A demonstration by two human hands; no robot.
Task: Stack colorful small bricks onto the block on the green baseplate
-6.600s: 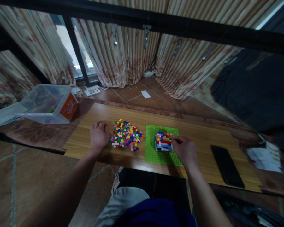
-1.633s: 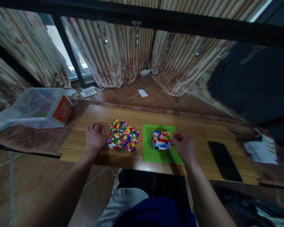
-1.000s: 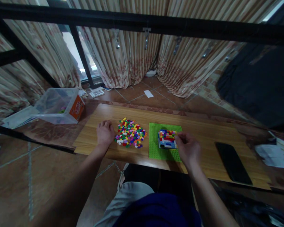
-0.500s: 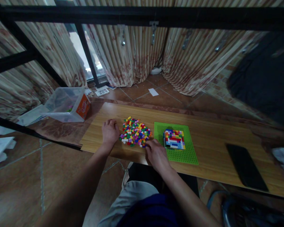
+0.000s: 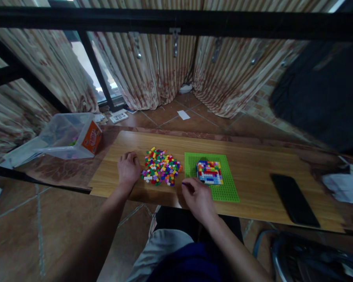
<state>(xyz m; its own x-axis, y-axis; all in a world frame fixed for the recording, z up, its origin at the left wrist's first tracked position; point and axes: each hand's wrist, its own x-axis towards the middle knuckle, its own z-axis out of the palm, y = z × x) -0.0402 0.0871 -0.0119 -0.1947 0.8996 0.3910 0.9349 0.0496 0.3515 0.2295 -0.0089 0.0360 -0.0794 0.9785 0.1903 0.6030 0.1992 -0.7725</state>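
Note:
On the table, my left hand [image 5: 128, 167] rests at the left edge of a pile of small toy bricks [image 5: 161, 167]. Its fingers are loosely bent and slightly apart, and no brick shows in them. My right hand [image 5: 197, 196] is between the pile and a green baseplate [image 5: 231, 188], close to the plate's lower left edge. Thumb and forefinger pinch a small dark blue brick [image 5: 183, 183], mostly covered by the fingers. A multicoloured block of joined bricks [image 5: 210, 172] stands on the baseplate, with red, white and light blue rows.
A black phone [image 5: 294, 199] lies on the wooden table [image 5: 255, 172] to the right. A clear plastic bin [image 5: 67, 135] with an orange label stands beyond the table's left end. A white paper [image 5: 183, 114] lies on the tiled floor behind.
My right hand has drawn away from the pile's lower right edge toward the baseplate, pinching the small brick. My left hand stays beside the pile. The camera view has shifted slightly right.

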